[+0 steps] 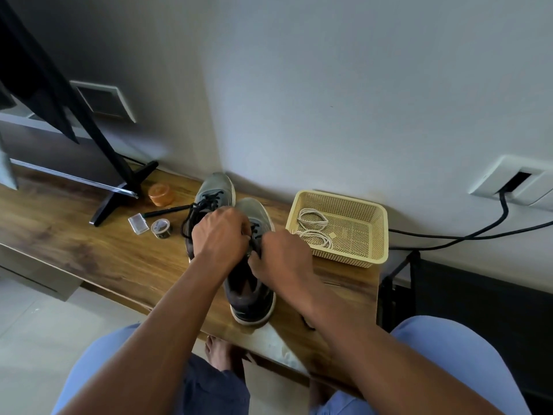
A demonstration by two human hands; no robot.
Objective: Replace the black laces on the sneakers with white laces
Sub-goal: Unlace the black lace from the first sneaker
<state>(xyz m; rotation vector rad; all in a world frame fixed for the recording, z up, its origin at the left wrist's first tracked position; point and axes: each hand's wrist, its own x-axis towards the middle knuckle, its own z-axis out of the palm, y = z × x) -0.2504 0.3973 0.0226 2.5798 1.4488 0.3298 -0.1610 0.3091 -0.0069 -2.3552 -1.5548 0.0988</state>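
Now both at the near sneaker (251,298) on the counter (98,253): left grip (220,238) and right grip (281,256) pinching black laces (254,232), likely unthreading; white laces (312,227) waiting in basket (353,253).

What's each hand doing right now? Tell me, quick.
Left hand: fingers curled, gripping the black lace on the near sneaker.
Right hand: fingers curled, pinching the same lace.

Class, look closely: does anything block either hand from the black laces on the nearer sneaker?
Nothing visible does. The left hand and right hand are already at the black laces of the nearer sneaker.
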